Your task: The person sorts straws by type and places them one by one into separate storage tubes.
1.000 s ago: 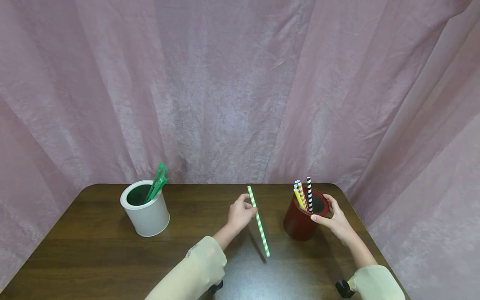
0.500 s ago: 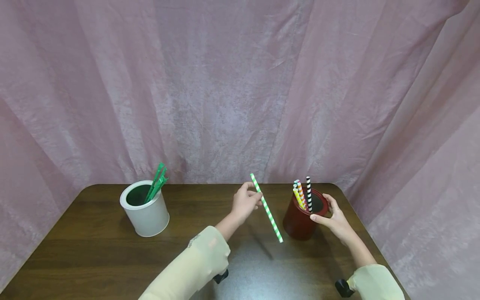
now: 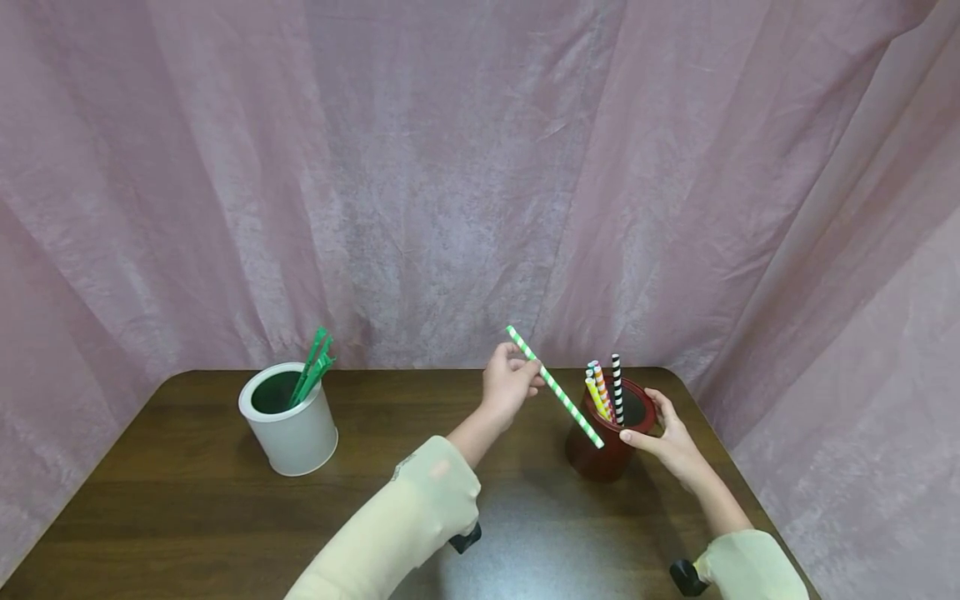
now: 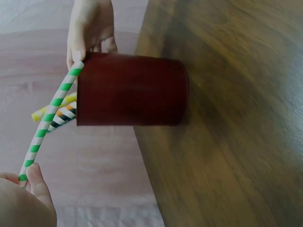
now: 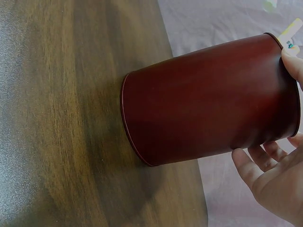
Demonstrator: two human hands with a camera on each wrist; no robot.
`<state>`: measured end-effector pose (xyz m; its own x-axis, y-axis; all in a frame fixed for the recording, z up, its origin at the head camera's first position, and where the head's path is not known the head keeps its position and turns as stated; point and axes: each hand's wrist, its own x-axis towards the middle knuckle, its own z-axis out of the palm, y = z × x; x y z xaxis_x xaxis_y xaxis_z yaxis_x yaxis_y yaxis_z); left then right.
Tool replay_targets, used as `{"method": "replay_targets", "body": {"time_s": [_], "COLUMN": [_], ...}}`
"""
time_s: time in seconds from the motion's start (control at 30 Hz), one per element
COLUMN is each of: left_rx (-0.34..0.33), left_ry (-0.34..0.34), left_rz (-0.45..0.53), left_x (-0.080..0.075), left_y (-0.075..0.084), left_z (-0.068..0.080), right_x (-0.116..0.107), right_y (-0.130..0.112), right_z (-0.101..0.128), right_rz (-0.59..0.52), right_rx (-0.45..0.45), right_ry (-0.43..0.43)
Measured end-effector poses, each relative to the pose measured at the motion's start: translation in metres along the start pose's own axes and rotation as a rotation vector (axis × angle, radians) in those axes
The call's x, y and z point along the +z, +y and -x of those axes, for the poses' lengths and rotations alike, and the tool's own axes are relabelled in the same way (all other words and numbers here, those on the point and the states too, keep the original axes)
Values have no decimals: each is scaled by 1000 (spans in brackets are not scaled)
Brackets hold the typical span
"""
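My left hand [image 3: 507,385] pinches a green-and-white striped paper straw [image 3: 562,398] near its upper end. The straw slants down to the right, and its lower end overlaps the front of a dark red cylindrical container [image 3: 596,458] in the head view. Several striped straws [image 3: 618,392] in black, orange and yellow stand in that container and lean against its left side. My right hand [image 3: 675,446] grips the container at the rim, thumb in front and fingers round the far right side. In the left wrist view, the held straw's tip [image 4: 78,65] is close to the container's rim.
A white cylindrical container [image 3: 296,442] with several green wrapped sticks [image 3: 315,371] stands at the left of the brown wooden table [image 3: 187,500]. Behind the table's back edge hangs a pink curtain [image 3: 442,183].
My left hand has moved up and to the right with the green-and-white straw, which now slants more towards the red container. The right hand and both containers have stayed in place.
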<state>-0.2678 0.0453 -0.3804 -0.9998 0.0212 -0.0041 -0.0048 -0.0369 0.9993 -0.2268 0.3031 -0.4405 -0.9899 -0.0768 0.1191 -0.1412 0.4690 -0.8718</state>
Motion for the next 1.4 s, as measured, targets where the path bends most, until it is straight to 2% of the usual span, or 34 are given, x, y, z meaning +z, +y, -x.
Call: {"method": "replay_targets", "body": {"time_s": [0.3, 0.6, 0.8, 0.9, 1.07, 1.4], "left_rx": [51, 150, 253, 279, 277, 221], "left_ry": [50, 106, 161, 183, 179, 157], "left_rz": [9, -132, -240, -289, -358, -393], "left_x": [15, 28, 41, 47, 56, 66], "left_y": [16, 24, 23, 22, 16, -3], "left_z": [-3, -4, -2, 0, 3, 11], "right_x": [1, 0, 0, 0, 0, -1], "right_y": [-1, 1, -1, -1, 0, -1], "right_z": [1, 0, 1, 1, 1, 1], "right_rz": [-17, -18, -7, -1, 7, 1], "right_rx": [15, 14, 12, 17, 25, 31], "right_ry": [6, 1, -5, -13, -10, -17]}}
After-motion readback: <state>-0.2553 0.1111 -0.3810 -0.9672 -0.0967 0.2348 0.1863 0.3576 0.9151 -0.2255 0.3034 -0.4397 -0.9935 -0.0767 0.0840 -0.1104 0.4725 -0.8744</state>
